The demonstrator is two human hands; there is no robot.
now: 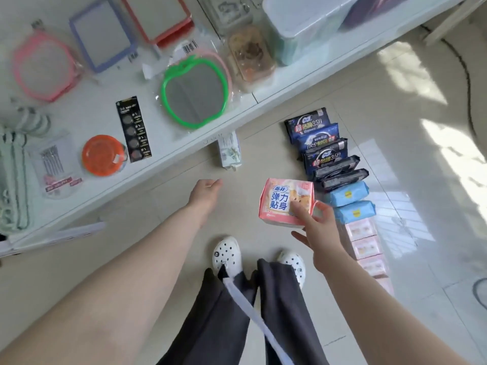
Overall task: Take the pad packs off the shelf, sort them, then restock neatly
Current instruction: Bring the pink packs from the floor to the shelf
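Looking down from the head camera, the right hand [317, 227] pinched a pink pad pack [286, 204] above the floor's sorted row [340, 175], the left hand [205, 192] hung relaxed, so sorting seemed underway, with placement among the pink packs [365, 239] next.

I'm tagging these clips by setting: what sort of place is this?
Probably a small shop. A white shelf carries packaged goods: framed mirrors such as the green mirror and a battery card. On the tiled floor, pad packs lie sorted in a row, and the right hand holds a pink pack.
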